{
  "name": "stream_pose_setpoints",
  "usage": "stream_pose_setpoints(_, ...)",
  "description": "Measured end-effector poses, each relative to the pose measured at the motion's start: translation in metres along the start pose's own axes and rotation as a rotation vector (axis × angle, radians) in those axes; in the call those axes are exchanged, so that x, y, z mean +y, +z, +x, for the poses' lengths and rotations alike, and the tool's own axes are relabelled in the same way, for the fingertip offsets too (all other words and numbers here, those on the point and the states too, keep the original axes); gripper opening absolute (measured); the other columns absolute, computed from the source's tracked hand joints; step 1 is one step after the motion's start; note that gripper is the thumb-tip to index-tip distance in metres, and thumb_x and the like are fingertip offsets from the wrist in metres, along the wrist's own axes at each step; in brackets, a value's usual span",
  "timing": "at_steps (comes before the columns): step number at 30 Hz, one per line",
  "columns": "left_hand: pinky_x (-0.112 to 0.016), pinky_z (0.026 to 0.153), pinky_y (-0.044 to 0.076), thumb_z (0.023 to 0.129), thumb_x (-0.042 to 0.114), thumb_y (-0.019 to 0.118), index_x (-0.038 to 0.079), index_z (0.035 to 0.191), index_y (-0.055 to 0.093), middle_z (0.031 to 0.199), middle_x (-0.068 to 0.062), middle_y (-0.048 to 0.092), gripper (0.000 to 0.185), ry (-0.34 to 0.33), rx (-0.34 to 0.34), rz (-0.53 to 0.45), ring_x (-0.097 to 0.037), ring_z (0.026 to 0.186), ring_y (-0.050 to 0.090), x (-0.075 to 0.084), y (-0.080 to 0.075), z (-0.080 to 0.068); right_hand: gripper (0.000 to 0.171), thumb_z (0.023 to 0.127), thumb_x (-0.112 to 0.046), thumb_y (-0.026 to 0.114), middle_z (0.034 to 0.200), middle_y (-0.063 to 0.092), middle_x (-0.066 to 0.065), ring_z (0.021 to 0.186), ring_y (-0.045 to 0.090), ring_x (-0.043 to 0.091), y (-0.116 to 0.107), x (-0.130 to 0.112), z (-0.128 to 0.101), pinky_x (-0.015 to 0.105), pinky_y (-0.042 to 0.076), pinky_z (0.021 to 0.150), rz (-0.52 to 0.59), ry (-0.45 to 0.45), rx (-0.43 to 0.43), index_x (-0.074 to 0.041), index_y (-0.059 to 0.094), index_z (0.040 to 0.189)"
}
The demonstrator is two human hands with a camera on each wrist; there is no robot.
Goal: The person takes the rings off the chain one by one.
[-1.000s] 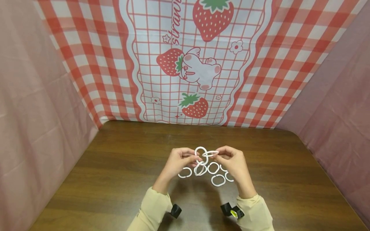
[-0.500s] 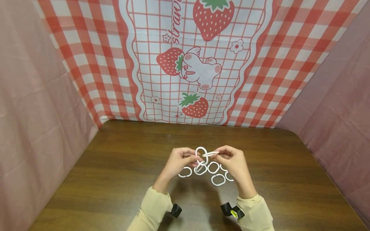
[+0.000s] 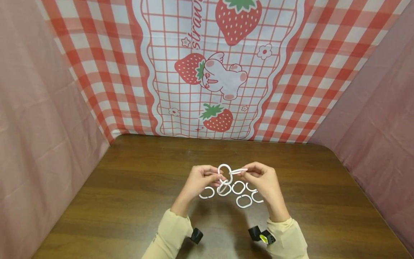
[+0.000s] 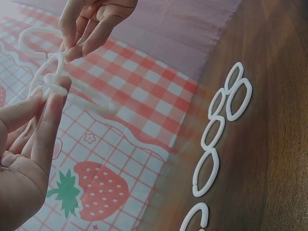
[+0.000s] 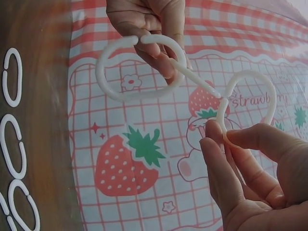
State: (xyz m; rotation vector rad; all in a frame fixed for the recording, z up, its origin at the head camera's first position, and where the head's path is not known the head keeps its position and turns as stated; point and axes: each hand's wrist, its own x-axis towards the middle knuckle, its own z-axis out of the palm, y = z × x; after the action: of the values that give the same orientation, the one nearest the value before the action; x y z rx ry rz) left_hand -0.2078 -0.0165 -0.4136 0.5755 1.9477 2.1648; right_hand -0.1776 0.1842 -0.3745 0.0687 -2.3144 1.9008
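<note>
Fingers of the left hand (image 3: 197,178) pinch one white plastic oval ring (image 3: 224,169) above the brown wooden table (image 3: 129,187), while the right hand (image 3: 263,180) pinches a second white ring (image 3: 238,171) against it. Since a second ago that second ring has tipped slightly, so joining looks underway; loose white rings (image 3: 244,201) lie below. "Strawb…" shows on the strawberry-print backdrop cloth (image 5: 250,102).

I see my left hand (image 3: 198,179) pinching an upright white ring (image 3: 224,172) and my right hand (image 3: 262,180) pinching a second ring (image 3: 238,171) touching it, above loose rings (image 3: 240,194) mid-table (image 3: 129,187), toward the near edge.
</note>
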Motion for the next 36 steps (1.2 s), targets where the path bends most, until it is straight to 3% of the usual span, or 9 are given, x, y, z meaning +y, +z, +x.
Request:
stream_pose_setpoints(4,-0.028,0.070,0.062,0.089,-0.006,0.061,-0.024,0.103,0.059,0.097,-0.040,0.065,0.023,0.000,0.018,0.004,-0.002,0.068,0.068,-0.002,0.000,0.001,0.017,0.084,0.011,0.065,0.071,0.070,-0.013,0.070,0.070,0.004,-0.003,0.001,0.000,0.025,0.061,0.068,0.068,-0.028,-0.019,0.021,0.059,0.096)
stream_pose_setpoints(9,-0.029,0.069,0.062,0.089,-0.006,0.062,-0.022,0.102,0.061,0.096,-0.039,0.066,0.020,0.009,0.046,0.018,-0.003,0.068,0.068,-0.002,0.000,0.002,0.018,0.084,0.012,0.064,0.074,0.071,-0.010,0.070,0.070,0.007,-0.006,0.002,0.001,0.029,0.062,0.066,0.132,-0.051,-0.019,0.021,0.060,0.099)
stream_pose_setpoints(15,-0.029,0.068,0.062,0.088,-0.005,0.063,-0.020,0.100,0.062,0.095,-0.036,0.068,0.019,0.017,0.087,0.040,-0.004,0.069,0.068,-0.002,-0.001,0.001,0.015,0.085,0.012,0.063,0.075,0.072,-0.009,0.070,0.071,0.009,-0.009,0.002,0.001,0.033,0.062,0.068,0.166,-0.023,0.001,0.000,0.069,0.092)
stream_pose_setpoints(18,-0.028,0.069,0.062,0.089,-0.004,0.064,-0.020,0.101,0.062,0.095,-0.036,0.068,0.020,0.007,0.105,0.027,-0.004,0.069,0.068,-0.002,-0.002,0.001,0.015,0.086,0.011,0.062,0.073,0.070,-0.011,0.069,0.070,0.007,-0.009,0.001,0.002,0.033,0.062,0.069,0.133,0.002,0.010,0.009,0.067,0.101)
stream_pose_setpoints(21,-0.028,0.069,0.062,0.088,-0.005,0.063,-0.019,0.101,0.062,0.096,-0.036,0.068,0.019,0.012,0.124,0.012,-0.004,0.069,0.069,-0.002,-0.002,0.002,0.026,0.087,0.011,0.061,0.072,0.069,-0.012,0.068,0.069,0.004,-0.009,0.001,0.002,0.032,0.062,0.069,0.095,0.031,0.024,0.022,0.059,0.111)
stream_pose_setpoints(23,-0.028,0.069,0.062,0.088,-0.006,0.063,-0.020,0.101,0.062,0.096,-0.037,0.067,0.018,0.031,0.137,0.012,-0.004,0.070,0.069,-0.002,-0.003,0.002,0.030,0.088,0.011,0.061,0.071,0.069,-0.012,0.067,0.069,0.003,-0.009,0.001,0.003,0.031,0.062,0.069,0.073,0.049,0.033,0.024,0.056,0.114)
stream_pose_setpoints(26,-0.027,0.069,0.062,0.088,-0.007,0.063,-0.020,0.100,0.061,0.095,-0.038,0.067,0.018,0.065,0.154,0.017,-0.003,0.071,0.069,-0.002,-0.003,0.003,0.030,0.088,0.009,0.061,0.073,0.070,-0.007,0.066,0.069,0.002,-0.010,0.004,0.005,0.031,0.062,0.069,0.037,0.071,0.040,0.023,0.057,0.115)
stream_pose_setpoints(33,-0.031,0.070,0.062,0.088,-0.005,0.063,-0.020,0.101,0.061,0.095,-0.037,0.067,0.019,0.073,0.183,0.030,-0.001,0.069,0.067,0.000,-0.005,0.002,0.031,0.088,0.004,0.064,0.092,0.073,0.025,0.066,0.069,0.001,-0.012,0.013,0.009,0.027,0.061,0.068,-0.104,0.083,-0.022,0.019,0.060,0.115)
stream_pose_setpoints(36,-0.030,0.071,0.062,0.089,-0.006,0.063,-0.021,0.102,0.060,0.096,-0.038,0.066,0.020,0.075,0.180,0.019,-0.001,0.070,0.067,0.001,-0.005,0.001,0.030,0.087,0.002,0.065,0.094,0.072,0.026,0.064,0.066,-0.001,-0.012,0.016,0.010,0.024,0.061,0.066,-0.166,0.090,-0.037,0.016,0.063,0.113)
